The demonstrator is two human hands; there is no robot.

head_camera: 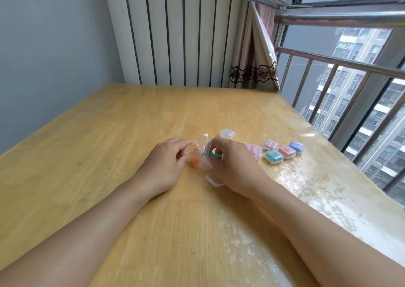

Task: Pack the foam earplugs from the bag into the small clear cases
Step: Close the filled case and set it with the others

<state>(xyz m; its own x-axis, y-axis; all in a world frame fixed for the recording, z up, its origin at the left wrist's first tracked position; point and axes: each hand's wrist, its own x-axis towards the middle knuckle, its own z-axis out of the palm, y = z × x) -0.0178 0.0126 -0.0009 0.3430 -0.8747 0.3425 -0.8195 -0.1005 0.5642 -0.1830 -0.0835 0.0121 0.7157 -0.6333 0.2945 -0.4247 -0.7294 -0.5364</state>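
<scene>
Head view: left hand point(168, 162), fingers curled, pinching the left side of a small clear plastic bag point(200, 153) between thumb and fingertips, over the middle of the wooden table point(87, 155). Right hand point(236, 166), fingers bent, gripping the right side of the same bag; a green earplug point(210, 154) shows at its fingertips, though whether it is inside or outside the bag cannot be told. Orange earplugs point(194, 160) sit in the bag's lower left part, next to the left thumb. One clear case, open and lying flat point(213, 180), rests on the table under the right palm, partly hidden by it. One clear case, closed and apparently without contents point(227, 133), stands beyond the bag toward the far edge. A group of closed cases lies to the right, near the table's window-side edge: a pink-filled case point(254, 150) just beside the right hand, a pale pink case point(270, 144), a green case point(273, 156), an orange case point(287, 152) and a blue case point(297, 146), packed close together. A clear glossy sheet point(306, 188) covers the table's right part. A curtain point(254, 52) hangs at the far right corner, beside window railings point(350, 71).
</scene>
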